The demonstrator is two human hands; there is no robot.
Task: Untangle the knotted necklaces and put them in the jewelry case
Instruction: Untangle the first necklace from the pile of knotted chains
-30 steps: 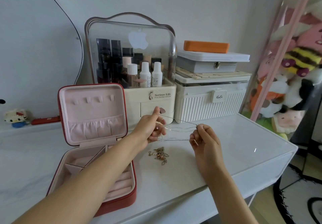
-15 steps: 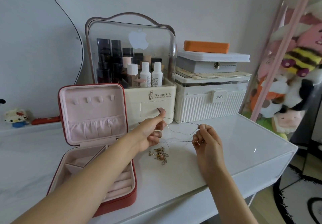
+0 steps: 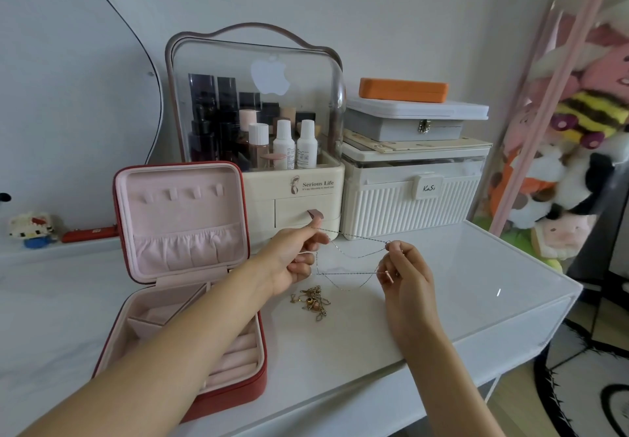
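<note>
- A thin silver chain (image 3: 352, 252) is held stretched above the white table (image 3: 442, 300), between the left hand (image 3: 296, 259) and the right hand (image 3: 405, 273).
- The left hand's thumb and forefinger are pinched shut on the chain's left end, near the drawer of the makeup organizer (image 3: 258, 130); the lower fingers are curled, with a strand seemingly caught there too.
- The right hand's fingertips are closed on the chain at two spots, an upper strand and a lower one.
- Between the hands the strands are seen to cross and sag in loops, so the chain is judged not yet fully freed.
- A gold tangle of jewelry (image 3: 311, 302) lies on the table just near of the hands, untouched.
- The red jewelry case (image 3: 183, 287) stands open at the left; no necklace is seen in its pink compartments or on its lid hooks.
- The task is judged to be at an early stage: untangling is in hand, and all storing is left.
</note>
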